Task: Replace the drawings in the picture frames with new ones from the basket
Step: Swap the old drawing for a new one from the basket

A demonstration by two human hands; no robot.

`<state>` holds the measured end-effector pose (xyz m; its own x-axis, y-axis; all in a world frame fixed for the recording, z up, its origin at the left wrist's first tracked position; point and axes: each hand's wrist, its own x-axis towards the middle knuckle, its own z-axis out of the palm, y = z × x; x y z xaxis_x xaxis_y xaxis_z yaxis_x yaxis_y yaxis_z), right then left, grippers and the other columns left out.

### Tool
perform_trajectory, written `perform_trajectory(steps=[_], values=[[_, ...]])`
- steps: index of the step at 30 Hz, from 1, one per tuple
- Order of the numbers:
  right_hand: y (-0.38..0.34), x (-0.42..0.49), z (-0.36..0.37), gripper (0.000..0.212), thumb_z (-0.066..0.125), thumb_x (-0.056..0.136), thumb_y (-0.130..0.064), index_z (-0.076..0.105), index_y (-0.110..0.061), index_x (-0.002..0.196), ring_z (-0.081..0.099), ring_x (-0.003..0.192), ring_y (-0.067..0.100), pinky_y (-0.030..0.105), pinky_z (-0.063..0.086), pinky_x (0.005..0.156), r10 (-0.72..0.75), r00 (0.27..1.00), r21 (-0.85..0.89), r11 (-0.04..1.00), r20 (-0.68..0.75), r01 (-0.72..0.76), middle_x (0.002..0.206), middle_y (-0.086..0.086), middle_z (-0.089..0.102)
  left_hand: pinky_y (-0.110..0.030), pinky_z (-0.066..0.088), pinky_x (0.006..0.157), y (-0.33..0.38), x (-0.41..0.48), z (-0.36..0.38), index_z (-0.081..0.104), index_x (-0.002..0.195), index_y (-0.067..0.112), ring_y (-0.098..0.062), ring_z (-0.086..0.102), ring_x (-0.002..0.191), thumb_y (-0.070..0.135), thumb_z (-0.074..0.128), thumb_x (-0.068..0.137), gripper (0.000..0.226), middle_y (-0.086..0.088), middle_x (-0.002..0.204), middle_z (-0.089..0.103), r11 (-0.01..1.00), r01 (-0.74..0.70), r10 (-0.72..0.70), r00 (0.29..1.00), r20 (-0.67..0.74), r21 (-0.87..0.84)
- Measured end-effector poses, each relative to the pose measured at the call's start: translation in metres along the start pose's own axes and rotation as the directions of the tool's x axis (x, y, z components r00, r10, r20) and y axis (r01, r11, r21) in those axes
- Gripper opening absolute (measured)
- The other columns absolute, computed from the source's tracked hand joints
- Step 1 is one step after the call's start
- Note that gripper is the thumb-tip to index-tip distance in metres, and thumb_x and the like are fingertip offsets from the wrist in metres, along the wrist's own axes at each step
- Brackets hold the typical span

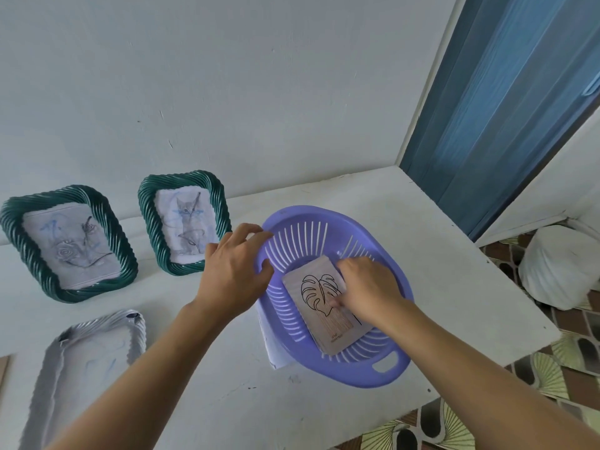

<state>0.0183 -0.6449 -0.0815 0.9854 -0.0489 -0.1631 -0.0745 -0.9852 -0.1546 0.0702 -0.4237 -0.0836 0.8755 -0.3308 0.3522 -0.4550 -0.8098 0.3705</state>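
step: picking a new drawing | left hand (232, 271) grips the basket (350, 376) rim, steadying it | right hand (367, 287) pinches the top leaf drawing (318, 287) — still inside the basket | next: likely lift it clear and carry it to a green frame (146, 206)

Left hand (232, 271) on basket (350, 375) rim, right hand (367, 284) on leaf drawing (316, 295)

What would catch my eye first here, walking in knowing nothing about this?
Probably the purple slotted basket midway along the white table: the left hand grips its rim while the right hand pinches a leaf drawing inside it. Next, two green twisted picture frames stand at the table's back left, the rose frame and the cat frame.
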Motion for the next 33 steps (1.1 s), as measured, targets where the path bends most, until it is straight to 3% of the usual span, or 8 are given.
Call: perform_trajectory(steps=[7, 13, 19, 22, 25, 28, 30, 33], values=[[-0.001, 0.0, 0.003, 0.043, 0.084, 0.077, -0.033, 0.06, -0.015, 0.108, 0.064, 0.099, 0.027, 0.032, 0.044, 0.066, 0.005, 0.998, 0.005, 1.0, -0.057, -0.005, 0.106, 0.005, 0.067, -0.044, 0.045, 0.077, -0.001, -0.004, 0.005, 0.064, 0.126, 0.019, -0.027, 0.062, 0.094, 0.012, 0.061, 0.081, 0.045, 0.002, 0.111, 0.061, 0.999, 0.011, -0.012, 1.0, -0.026, -0.051], [-0.001, 0.0, 0.006, 0.018, 0.077, 0.083, -0.014, 0.065, -0.014, 0.096, 0.065, 0.092, 0.026, 0.033, 0.048, 0.065, -0.015, 0.995, 0.024, 1.0, -0.1, 0.017, 0.097, 0.004, 0.067, -0.048, 0.052, 0.073, -0.002, -0.004, 0.007, 0.067, 0.12, 0.016, -0.029, 0.063, 0.089, 0.003, 0.063, 0.079, 0.044, 0.0, 0.111, 0.061, 0.994, 0.009, -0.011, 1.0, -0.019, -0.107], [0.004, -0.005, -0.005, 0.021, 0.067, 0.088, -0.013, 0.052, -0.021, 0.076, 0.056, 0.069, 0.02, 0.027, 0.038, 0.052, -0.054, 0.978, 0.209, 0.973, -0.203, 0.097, 0.074, -0.007, 0.056, -0.039, 0.036, 0.077, 0.006, -0.003, 0.001, 0.063, 0.121, 0.019, -0.026, 0.062, 0.086, 0.008, 0.062, 0.081, 0.042, 0.002, 0.11, 0.061, 0.999, 0.038, -0.038, 0.999, 0.007, -0.026], [0.005, -0.01, -0.013, 0.019, 0.071, 0.086, -0.018, 0.055, -0.02, 0.077, 0.06, 0.061, 0.011, 0.027, 0.047, 0.053, 0.039, 0.961, 0.434, 0.897, -0.275, 0.088, 0.069, -0.008, 0.063, -0.04, 0.036, 0.082, 0.009, -0.006, -0.007, 0.057, 0.119, 0.027, -0.024, 0.061, 0.094, 0.022, 0.063, 0.087, 0.033, 0.009, 0.111, 0.061, 0.998, 0.059, -0.059, 0.998, 0.039, -0.013], [0.0, -0.018, -0.022, 0.016, 0.074, 0.086, -0.02, 0.059, -0.022, 0.08, 0.064, 0.064, 0.002, 0.011, 0.044, 0.051, 0.091, 0.936, 0.589, 0.796, -0.341, 0.137, 0.076, -0.013, 0.068, -0.039, 0.031, 0.086, 0.017, -0.018, -0.017, 0.06, 0.109, 0.035, -0.016, 0.054, 0.109, 0.034, 0.065, 0.09, 0.021, 0.016, 0.123, 0.058, 0.993, 0.08, -0.079, 0.997, 0.016, -0.089], [-0.013, -0.028, -0.029, 0.01, 0.074, 0.086, -0.017, 0.065, -0.018, 0.084, 0.067, 0.07, 0.007, 0.013, 0.047, 0.057, 0.144, 0.909, 0.716, 0.668, -0.392, 0.203, 0.08, -0.01, 0.072, -0.038, 0.037, 0.085, 0.025, -0.033, -0.029, 0.062, 0.101, 0.041, -0.004, 0.055, 0.101, 0.036, 0.065, 0.091, 0.012, 0.022, 0.111, 0.059, 0.968, 0.094, -0.099, 0.995, -0.01, -0.231], [-0.026, -0.034, -0.032, 0.008, 0.074, 0.086, -0.016, 0.066, -0.017, 0.083, 0.067, 0.072, 0.011, 0.022, 0.052, 0.062, 0.164, 0.903, 0.784, 0.573, -0.397, 0.241, 0.081, -0.009, 0.072, -0.028, 0.045, 0.086, 0.031, -0.041, -0.039, 0.065, 0.103, 0.04, -0.001, 0.062, 0.097, 0.032, 0.065, 0.094, 0.012, 0.024, 0.106, 0.066, 0.912, 0.111, -0.111, 0.994, 0.024, -0.395], [-0.049, -0.045, -0.036, 0.006, 0.073, 0.089, -0.019, 0.068, -0.018, 0.086, 0.069, 0.077, 0.015, 0.03, 0.057, 0.069, 0.12, 0.915, 0.841, 0.455, -0.385, 0.294, 0.083, -0.007, 0.073, -0.006, 0.041, 0.084, 0.041, -0.053, -0.056, 0.065, 0.118, 0.039, 0.003, 0.061, 0.11, 0.025, 0.057, 0.101, 0.024, 0.027, 0.113, 0.068, 0.805, 0.158, -0.121, 0.987, 0.102, -0.572]])
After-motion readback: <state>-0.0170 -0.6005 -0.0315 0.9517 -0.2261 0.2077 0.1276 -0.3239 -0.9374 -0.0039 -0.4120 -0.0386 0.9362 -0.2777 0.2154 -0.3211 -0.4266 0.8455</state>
